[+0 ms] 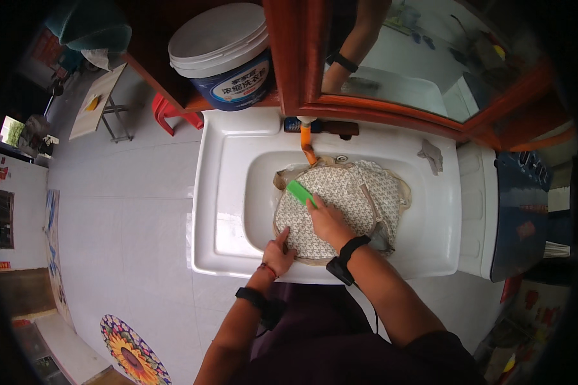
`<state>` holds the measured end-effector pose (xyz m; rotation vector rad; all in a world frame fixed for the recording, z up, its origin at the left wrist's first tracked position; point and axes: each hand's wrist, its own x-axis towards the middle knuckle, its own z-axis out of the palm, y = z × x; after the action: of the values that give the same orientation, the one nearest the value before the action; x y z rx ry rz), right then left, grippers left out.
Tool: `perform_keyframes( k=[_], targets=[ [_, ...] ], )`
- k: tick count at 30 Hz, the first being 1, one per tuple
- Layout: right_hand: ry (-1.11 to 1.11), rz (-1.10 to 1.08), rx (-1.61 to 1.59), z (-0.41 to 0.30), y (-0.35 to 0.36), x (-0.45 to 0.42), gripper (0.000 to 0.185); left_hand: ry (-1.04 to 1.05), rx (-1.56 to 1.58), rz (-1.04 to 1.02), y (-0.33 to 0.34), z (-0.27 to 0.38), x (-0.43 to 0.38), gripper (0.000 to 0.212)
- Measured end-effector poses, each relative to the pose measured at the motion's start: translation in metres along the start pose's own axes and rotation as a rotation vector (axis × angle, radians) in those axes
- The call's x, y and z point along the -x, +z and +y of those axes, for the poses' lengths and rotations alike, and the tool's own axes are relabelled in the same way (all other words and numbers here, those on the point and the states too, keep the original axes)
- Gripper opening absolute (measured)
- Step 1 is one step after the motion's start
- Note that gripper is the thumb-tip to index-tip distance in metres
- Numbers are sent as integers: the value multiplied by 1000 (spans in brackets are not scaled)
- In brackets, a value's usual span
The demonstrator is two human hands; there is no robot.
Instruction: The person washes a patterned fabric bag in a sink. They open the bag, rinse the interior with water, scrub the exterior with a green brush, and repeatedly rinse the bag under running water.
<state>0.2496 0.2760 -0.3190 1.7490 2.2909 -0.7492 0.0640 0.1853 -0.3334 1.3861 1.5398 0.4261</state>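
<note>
A wet, patterned beige fabric bag point(318, 216) lies spread in the basin of a white ceramic sink point(229, 192). In my right hand point(328, 220) is the handle of a green scrubbing brush point(299, 192), which rests on the bag's upper left part; its bristles are hidden underneath. My left hand point(278, 252) presses on the bag's lower left edge, the index finger stretched out and the thumb hidden or unclear. An orange faucet pipe point(307, 144) comes down to the bag's top edge.
Above the sink stand a white-lidded blue tub point(231, 84) and a red-framed mirror cabinet point(296, 72). A dark brush-like object point(339, 128) lies on the back ledge, a grey cloth point(431, 156) on the right. A washing machine point(520, 216) adjoins the sink; a red stool point(171, 113) stands left.
</note>
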Motion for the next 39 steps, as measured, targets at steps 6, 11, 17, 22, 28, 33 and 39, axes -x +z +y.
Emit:
perform_keyframes(
  k=[6, 11, 17, 22, 28, 33, 39],
  targets=[
    [110, -108, 125, -16, 24, -19, 46, -62, -63, -53, -2, 7, 3, 60],
    [113, -37, 158, 16, 56, -38, 50, -69, -191, -115, -3, 18, -1, 50],
    [-157, -154, 50, -20, -17, 46, 60, -70, -403, -144, -7, 34, 5, 37],
    [-240, -178, 95, 1, -10, 75, 58, 29, -569, -203, -4, 37, 11, 28],
    [10, 284, 384, 85, -33, 45, 47, 69, -240, -119, -6, 31, 21, 26],
    [-51, -134, -79, 10, -16, 86, 48, 127, -414, -62, 5, 30, 28, 25],
    [1, 172, 218, 84, -23, 73, 34, 70, -325, -103, -3, 36, 35, 27]
  ],
)
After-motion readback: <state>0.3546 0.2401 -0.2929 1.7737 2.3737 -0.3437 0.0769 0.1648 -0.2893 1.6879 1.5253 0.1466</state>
